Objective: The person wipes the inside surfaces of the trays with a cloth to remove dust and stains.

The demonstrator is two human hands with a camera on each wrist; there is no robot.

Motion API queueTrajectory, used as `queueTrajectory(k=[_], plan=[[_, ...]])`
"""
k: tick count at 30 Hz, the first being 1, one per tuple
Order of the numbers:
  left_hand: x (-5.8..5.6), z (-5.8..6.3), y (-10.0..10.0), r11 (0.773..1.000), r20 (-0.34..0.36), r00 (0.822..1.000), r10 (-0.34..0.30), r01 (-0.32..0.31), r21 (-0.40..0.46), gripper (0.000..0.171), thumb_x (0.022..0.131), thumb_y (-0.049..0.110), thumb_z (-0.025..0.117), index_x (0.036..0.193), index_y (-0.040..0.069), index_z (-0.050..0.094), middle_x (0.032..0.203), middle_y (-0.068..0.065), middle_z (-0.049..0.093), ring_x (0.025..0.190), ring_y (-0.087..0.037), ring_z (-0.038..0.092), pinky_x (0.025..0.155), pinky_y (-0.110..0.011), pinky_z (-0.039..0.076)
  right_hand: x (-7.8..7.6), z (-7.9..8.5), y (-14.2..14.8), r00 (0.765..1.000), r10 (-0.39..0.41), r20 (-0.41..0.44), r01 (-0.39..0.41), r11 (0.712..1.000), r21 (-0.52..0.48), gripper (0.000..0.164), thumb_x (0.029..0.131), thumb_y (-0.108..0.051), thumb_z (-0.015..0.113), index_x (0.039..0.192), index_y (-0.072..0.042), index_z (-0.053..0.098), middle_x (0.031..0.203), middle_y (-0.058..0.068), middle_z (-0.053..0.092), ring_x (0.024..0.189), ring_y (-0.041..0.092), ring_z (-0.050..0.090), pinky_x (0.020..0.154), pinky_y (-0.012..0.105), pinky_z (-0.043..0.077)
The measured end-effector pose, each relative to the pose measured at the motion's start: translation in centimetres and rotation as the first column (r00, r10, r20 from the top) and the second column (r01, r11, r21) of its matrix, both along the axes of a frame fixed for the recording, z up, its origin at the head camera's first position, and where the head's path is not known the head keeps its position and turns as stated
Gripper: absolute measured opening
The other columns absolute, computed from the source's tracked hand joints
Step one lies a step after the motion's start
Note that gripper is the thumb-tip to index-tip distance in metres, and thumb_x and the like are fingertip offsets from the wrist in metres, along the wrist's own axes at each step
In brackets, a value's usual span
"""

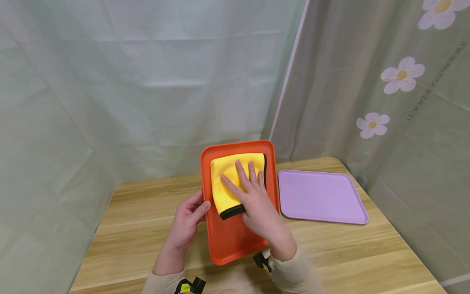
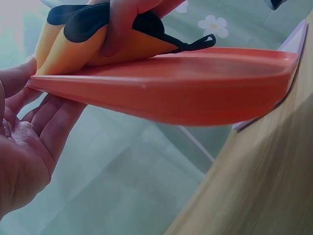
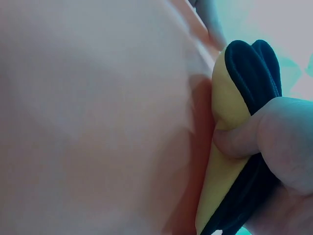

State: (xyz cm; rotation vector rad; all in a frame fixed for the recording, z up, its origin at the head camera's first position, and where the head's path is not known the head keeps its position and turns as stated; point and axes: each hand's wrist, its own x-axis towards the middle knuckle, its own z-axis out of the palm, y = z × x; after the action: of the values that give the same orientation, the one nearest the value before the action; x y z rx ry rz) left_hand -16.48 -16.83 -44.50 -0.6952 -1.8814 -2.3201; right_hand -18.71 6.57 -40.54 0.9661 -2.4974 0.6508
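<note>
An orange rectangular tray (image 1: 238, 241) is held tilted up above the table. My left hand (image 1: 187, 220) grips its left edge, thumb on the rim and fingers behind, as the left wrist view also shows. On the tray's inner face lies a folded yellow cloth (image 1: 224, 159) with black edging. My right hand (image 1: 257, 204) presses on this cloth with its fingers spread. In the right wrist view its thumb (image 3: 239, 139) wraps over the black edge onto the yellow fold, holding the cloth. A small black loop (image 2: 200, 43) sticks out from the cloth in the left wrist view.
A light purple tray (image 1: 321, 196) lies flat on the wooden table (image 1: 147, 228), to the right of the orange one. Pale curtains (image 1: 165, 81) hang behind and at both sides, with printed flowers (image 1: 403, 75) on the right one.
</note>
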Motion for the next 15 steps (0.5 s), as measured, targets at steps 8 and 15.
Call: queueTrajectory(k=[8,15], plan=[[0.0,0.0,0.1,1.000,0.011,1.000,-0.002,0.002,0.006,0.046,0.112,0.000,0.050,0.157,-0.006,0.046,0.134,-0.002,0.071,0.103,-0.016,0.075,0.081,-0.035,0.064,0.6,-0.2,-0.9,0.999,0.033,-0.009,-0.033,0.999,0.026,0.121,0.066,0.031,0.061,0.167,-0.032,0.039,0.180,0.005,-0.003,0.162,0.041,-0.011,0.125,0.071,0.008],[0.1,-0.1,0.2,1.000,0.027,1.000,0.005,-0.006,0.019,0.047,0.113,0.003,0.050,0.158,-0.006,0.045,0.136,0.000,0.071,0.104,-0.015,0.075,0.080,-0.034,0.064,0.8,-0.4,-1.1,0.999,0.039,-0.012,-0.038,0.998,0.043,0.124,0.065,0.031,0.063,0.168,-0.033,0.037,0.180,0.004,-0.008,0.162,0.041,-0.012,0.125,0.072,0.008]])
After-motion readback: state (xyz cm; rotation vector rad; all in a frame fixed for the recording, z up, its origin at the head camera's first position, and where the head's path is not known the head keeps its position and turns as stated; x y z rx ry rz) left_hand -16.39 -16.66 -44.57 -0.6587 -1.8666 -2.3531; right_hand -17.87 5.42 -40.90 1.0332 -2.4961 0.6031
